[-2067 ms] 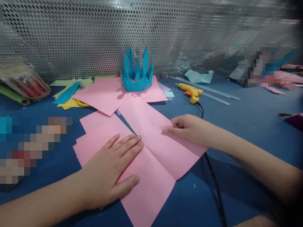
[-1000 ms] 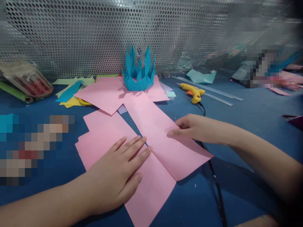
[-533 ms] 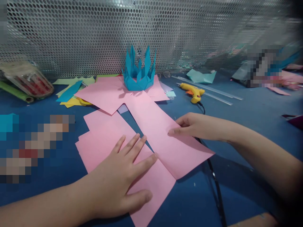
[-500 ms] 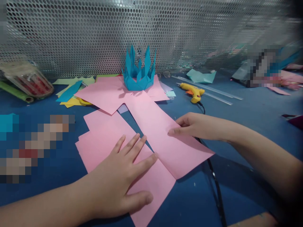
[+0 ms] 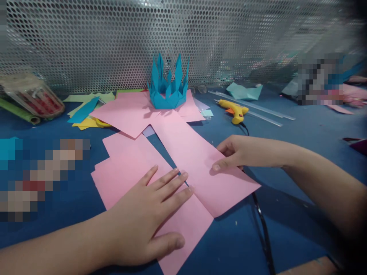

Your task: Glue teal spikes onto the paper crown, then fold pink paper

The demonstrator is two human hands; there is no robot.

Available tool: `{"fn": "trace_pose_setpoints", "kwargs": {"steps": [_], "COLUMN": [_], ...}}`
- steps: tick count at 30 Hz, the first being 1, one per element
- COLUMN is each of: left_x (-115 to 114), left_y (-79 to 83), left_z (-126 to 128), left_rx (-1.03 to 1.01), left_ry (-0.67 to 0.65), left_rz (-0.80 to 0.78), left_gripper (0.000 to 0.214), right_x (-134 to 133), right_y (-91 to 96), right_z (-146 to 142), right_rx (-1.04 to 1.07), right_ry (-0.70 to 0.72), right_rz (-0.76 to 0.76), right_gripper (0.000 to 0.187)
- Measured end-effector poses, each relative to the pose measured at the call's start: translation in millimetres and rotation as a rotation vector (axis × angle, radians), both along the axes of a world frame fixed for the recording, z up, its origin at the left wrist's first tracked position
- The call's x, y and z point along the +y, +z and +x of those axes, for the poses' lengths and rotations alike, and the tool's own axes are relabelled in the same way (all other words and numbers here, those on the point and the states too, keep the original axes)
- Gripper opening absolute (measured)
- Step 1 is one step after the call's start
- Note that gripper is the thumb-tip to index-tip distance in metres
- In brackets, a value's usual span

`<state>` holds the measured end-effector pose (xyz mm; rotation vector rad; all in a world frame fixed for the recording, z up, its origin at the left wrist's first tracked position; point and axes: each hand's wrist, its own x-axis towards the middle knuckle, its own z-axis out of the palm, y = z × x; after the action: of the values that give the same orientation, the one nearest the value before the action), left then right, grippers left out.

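A pink sheet of paper (image 5: 192,149) lies slanting across the middle, and its right edge sits between the thumb and fingers of my right hand (image 5: 243,151). That edge is lifted a little off the table; the fingers beneath are partly hidden. My left hand (image 5: 160,206) rests flat, fingers stretched, on pink paper (image 5: 126,175) to the left. Its fingertips reach the slit between the two pink areas, which meet near the lower right. Behind them, a blue folded-paper crown (image 5: 169,101) with pointed tips stands on more pink paper (image 5: 123,114).
A yellow glue gun (image 5: 235,110) lies right of centre, its black cord (image 5: 262,225) running toward me. Clear glue sticks (image 5: 266,119) lie beside it. At left are a clear jar (image 5: 34,95) and coloured paper scraps (image 5: 86,110). A perforated metal panel (image 5: 114,46) closes the back.
My right hand has slid slightly right along the sheet's edge. My left fingers have shifted a little right and drawn closer together. The papers have hardly moved.
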<state>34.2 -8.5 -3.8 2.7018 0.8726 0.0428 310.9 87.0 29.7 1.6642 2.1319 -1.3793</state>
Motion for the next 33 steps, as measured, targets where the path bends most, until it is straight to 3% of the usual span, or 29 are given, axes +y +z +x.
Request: {"fn": "trace_pose_setpoints", "kwargs": {"steps": [4,9,16,22,33], "left_x": [0,3,-3,-3,-10], "left_y": [8.6,17.7,6.6,-1.3,5.2], "left_z": [-2,-11,-3,-4,6], "left_rx": [0.073,0.133,-0.039,-0.048,0.014], "left_ry": [0.016,0.051,0.046,0.059,0.034], "left_rz": [0.036,-0.020,-0.006,-0.048,0.012], "left_gripper": [0.066,0.063,0.062,0.066,0.063], "right_x": [-3,-8,-6,-6,-2], "right_y": [0.5,1.4,-2.9,-2.9,-1.3], "right_z": [-4,-9,-7,-6,-6], "right_rx": [0.098,0.154,0.126,0.120,0.119], "right_ry": [-0.067,-0.078,-0.061,-0.048,-0.088], "right_rz": [-0.095,-0.075,-0.110,-0.099,-0.146], "right_gripper": [0.035,0.032,0.032,0.033,0.030]}}
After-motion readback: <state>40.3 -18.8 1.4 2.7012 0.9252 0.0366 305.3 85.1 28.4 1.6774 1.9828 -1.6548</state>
